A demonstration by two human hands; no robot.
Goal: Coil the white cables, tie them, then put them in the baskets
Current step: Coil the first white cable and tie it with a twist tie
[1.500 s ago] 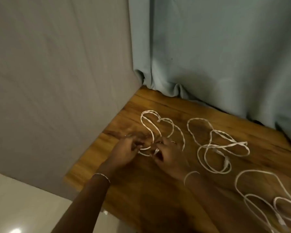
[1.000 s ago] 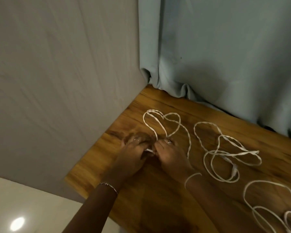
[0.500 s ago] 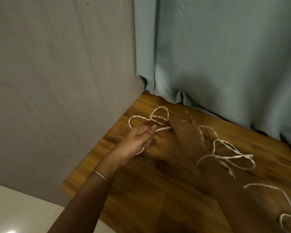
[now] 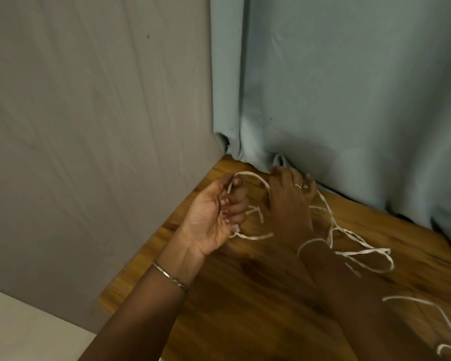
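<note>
My left hand (image 4: 214,217) is palm up above the wooden table (image 4: 245,295) and grips one white cable (image 4: 255,237) in its curled fingers; the plug end sticks out below the fist. That cable arcs from the fist to my right hand (image 4: 289,201), which reaches toward the curtain with fingers spread and the strand running over them. A second white cable (image 4: 362,252) lies in loose loops to the right of my right wrist. Part of a third cable (image 4: 438,312) shows at the right edge. No basket is in view.
A grey wall (image 4: 89,126) bounds the table on the left. A blue-grey curtain (image 4: 349,87) hangs along the back edge, its hem on the wood. Pale floor (image 4: 24,329) shows at the lower left beyond the table's near corner.
Both hands lifted off the table with the first cable. My left hand turned palm up holding it, and my right hand slid away along the strand toward the curtain, drawing it out.
</note>
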